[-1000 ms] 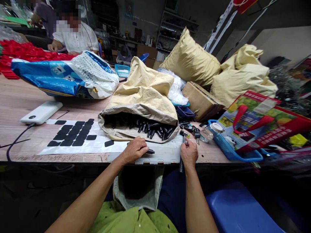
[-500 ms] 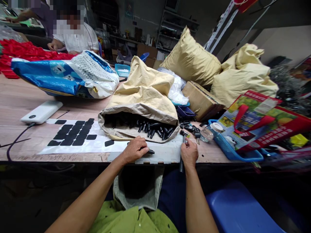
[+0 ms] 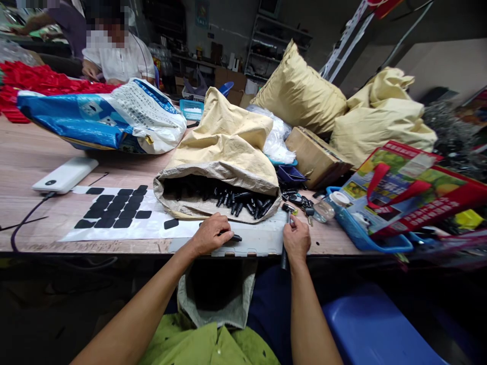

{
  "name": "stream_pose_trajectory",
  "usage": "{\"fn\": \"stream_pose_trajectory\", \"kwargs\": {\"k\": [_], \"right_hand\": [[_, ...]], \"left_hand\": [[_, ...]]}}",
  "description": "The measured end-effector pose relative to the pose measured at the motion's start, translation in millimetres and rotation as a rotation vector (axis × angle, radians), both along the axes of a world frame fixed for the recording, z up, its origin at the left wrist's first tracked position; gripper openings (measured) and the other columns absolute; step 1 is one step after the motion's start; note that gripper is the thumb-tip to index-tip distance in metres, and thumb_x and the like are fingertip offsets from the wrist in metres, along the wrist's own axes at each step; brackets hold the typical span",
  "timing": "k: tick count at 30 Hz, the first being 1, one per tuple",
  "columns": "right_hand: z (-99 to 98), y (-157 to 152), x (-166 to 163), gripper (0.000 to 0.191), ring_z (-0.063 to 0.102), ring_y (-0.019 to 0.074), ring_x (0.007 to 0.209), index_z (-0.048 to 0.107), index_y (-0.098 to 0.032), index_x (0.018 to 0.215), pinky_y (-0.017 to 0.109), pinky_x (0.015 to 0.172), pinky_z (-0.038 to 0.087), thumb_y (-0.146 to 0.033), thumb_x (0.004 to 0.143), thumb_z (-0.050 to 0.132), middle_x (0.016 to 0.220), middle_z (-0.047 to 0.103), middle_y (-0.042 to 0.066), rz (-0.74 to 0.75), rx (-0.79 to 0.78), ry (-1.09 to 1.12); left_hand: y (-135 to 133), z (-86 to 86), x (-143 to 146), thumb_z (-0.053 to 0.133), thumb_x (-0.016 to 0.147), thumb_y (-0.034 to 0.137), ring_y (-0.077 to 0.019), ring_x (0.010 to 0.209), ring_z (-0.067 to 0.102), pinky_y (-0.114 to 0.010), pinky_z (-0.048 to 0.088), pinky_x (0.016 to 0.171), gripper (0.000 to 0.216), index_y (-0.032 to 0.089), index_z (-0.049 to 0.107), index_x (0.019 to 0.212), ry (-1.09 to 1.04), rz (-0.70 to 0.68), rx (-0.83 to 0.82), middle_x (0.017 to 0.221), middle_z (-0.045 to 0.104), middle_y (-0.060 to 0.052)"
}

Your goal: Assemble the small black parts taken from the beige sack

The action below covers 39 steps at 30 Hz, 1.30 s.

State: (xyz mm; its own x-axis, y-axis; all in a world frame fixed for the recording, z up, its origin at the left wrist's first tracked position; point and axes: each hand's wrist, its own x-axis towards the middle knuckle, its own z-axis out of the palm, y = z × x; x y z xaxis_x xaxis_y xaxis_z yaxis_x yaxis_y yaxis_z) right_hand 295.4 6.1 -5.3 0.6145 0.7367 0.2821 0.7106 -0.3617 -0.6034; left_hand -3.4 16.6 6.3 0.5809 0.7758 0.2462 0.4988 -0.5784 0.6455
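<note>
My left hand (image 3: 213, 232) is closed on a small black tube-like piece (image 3: 236, 238), whose end sticks out to the right of my thumb over a pale flat plate (image 3: 262, 242) at the table edge. In my right hand (image 3: 297, 238) is a small hammer (image 3: 284, 261), held by its dark handle with the head up and resting near the plate's right end. Just beyond both hands lies a beige woven sack (image 3: 224, 147), its mouth facing me, with many black tube-like pieces (image 3: 238, 203) inside. Below the table edge, an open grey sack (image 3: 216, 314) hangs at my lap.
Black rounded patches (image 3: 114, 208) lie in rows on a white sheet (image 3: 148, 232) at left, near a white power bank (image 3: 64, 175). A blue-and-white bag (image 3: 102, 119) stands behind them. At right are a blue tray (image 3: 365, 241) and a printed bag (image 3: 411, 187). A person (image 3: 117, 61) sits across the table.
My hands, the black piece and the hammer stay where they were. Across the table, the seated person's hand and arm have shifted slightly.
</note>
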Motion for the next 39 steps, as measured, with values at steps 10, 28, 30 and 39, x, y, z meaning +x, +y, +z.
{"fn": "stream_pose_trajectory", "kwargs": {"k": [10, 28, 30, 39], "right_hand": [[4.2, -1.0, -2.2, 0.050, 0.057, 0.0187, 0.079, 0.073, -0.019, 0.124, 0.030, 0.076, 0.042, -0.026, 0.080, 0.052, 0.098, 0.063, 0.005, -0.004, -0.024, 0.008], [1.8, -0.6, -0.7, 0.051, 0.057, 0.0192, 0.078, 0.074, -0.018, 0.122, 0.031, 0.078, 0.043, -0.027, 0.078, 0.051, 0.097, 0.063, 0.006, 0.004, 0.007, 0.005], [1.6, -0.6, -0.6, 0.050, 0.057, 0.0194, 0.078, 0.074, -0.019, 0.121, 0.031, 0.077, 0.043, -0.027, 0.078, 0.051, 0.097, 0.064, 0.006, 0.004, 0.014, 0.001], [0.5, -0.7, -0.1, 0.051, 0.058, 0.0200, 0.081, 0.074, -0.019, 0.122, 0.031, 0.079, 0.043, -0.027, 0.078, 0.050, 0.098, 0.063, 0.006, 0.006, 0.014, 0.002]], "left_hand": [[-0.7, -0.2, 0.8, 0.054, 0.094, 0.034, -0.0191, 0.083, 0.050, -0.033, 0.037, 0.075, 0.031, 0.017, 0.065, 0.070, -0.001, 0.002, -0.001, 0.078, 0.061, -0.004], [-1.4, 5.0, -1.3, 0.055, 0.095, 0.040, -0.0199, 0.085, 0.052, -0.035, 0.038, 0.080, 0.031, 0.020, 0.070, 0.077, 0.017, -0.116, 0.022, 0.081, 0.063, -0.004], [-8.9, 9.9, -2.0, 0.060, 0.093, 0.040, -0.0206, 0.091, 0.054, -0.036, 0.039, 0.087, 0.025, 0.022, 0.072, 0.081, 0.038, -0.203, 0.033, 0.087, 0.066, -0.003], [-77.8, -4.0, 0.2, 0.080, 0.075, 0.031, -0.0358, 0.145, 0.034, -0.053, 0.025, 0.119, 0.014, 0.021, 0.073, 0.082, 0.244, -0.174, 0.218, 0.163, 0.034, -0.002]]}}
